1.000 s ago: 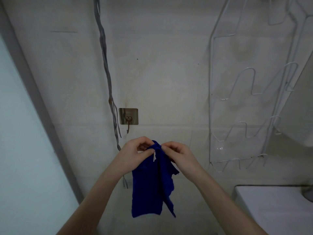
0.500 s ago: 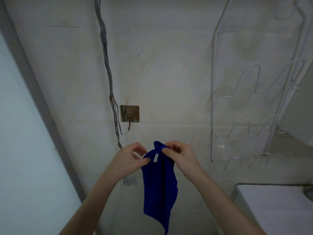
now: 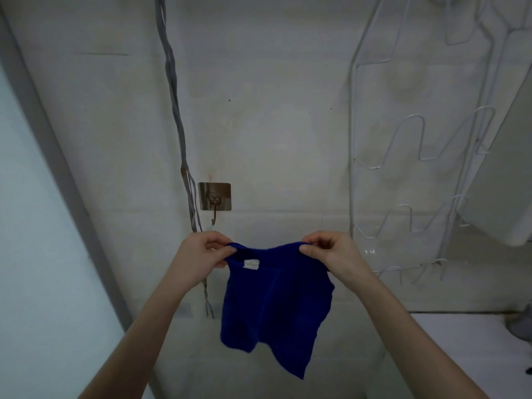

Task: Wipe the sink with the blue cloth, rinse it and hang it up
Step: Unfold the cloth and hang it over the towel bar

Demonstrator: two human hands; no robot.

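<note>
I see cloth (image 3: 276,306) hanging between left hand (image 3: 201,254) and right hand (image 3: 331,251), in front of wall. Hook (image 3: 214,200) on wall above left hand, just right of cable (image 3: 175,110). Wire rack (image 3: 417,156) on wall at right, counter (image 3: 460,341) below it.

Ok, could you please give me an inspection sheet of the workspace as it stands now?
Surface: white counter at lower right; sink not in view.
Job's things: cloth hangs spread between both hands, below and right of the hook, not yet on it; white label near its top left.
Clutter: grey thing at the counter's far right, cut off by the frame.
Grips: left hand pinches the cloth's top left corner, right hand its top right.
Cables: grey twisted cable runs down the wall just left of the hook.
Surroundings: stained wall; wire rack at right; pale panel at left.
</note>
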